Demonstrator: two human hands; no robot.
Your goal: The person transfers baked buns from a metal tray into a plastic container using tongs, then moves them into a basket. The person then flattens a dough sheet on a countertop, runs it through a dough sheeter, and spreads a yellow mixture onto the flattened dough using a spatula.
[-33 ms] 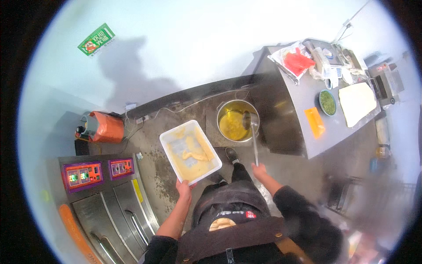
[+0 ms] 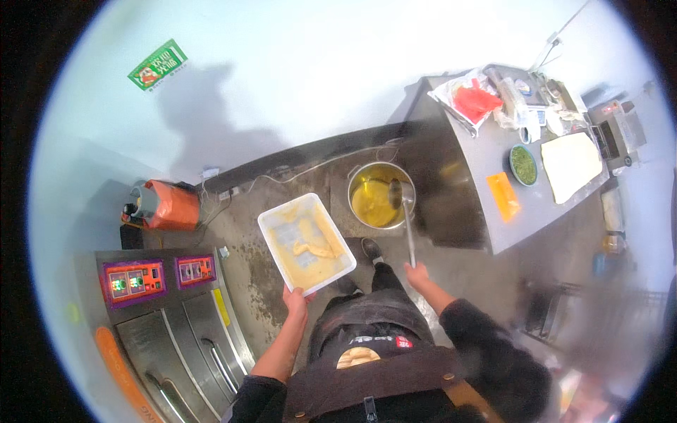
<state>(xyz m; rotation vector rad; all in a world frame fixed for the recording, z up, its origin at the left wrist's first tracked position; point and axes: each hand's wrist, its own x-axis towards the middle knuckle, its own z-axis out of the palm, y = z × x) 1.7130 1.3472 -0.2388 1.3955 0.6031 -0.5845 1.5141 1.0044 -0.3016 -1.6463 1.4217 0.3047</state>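
Observation:
My left hand (image 2: 296, 302) grips the near edge of a white rectangular tray (image 2: 273, 252) and holds it out in front of me. Inside the tray lie a pale yellow coating and a few thick, creamy streaks (image 2: 317, 249). The long metal handle of a ladle (image 2: 410, 236) is in my right hand (image 2: 417, 273), fingers wrapped round its end. Its dark bowl hangs at the right side of a big metal pot (image 2: 381, 169); whether it touches the yellow liquid (image 2: 371, 201) I cannot tell. The pot stands low, to the right of the tray.
At right, a metal worktable (image 2: 486, 155) bears a flat dough sheet (image 2: 571, 166), a bowl of chopped greens (image 2: 522, 166), an orange packet (image 2: 503, 197) and bags. A metal appliance with lit panels (image 2: 132, 282) stands at left, below an orange container (image 2: 173, 204). Cables run along the wall's foot.

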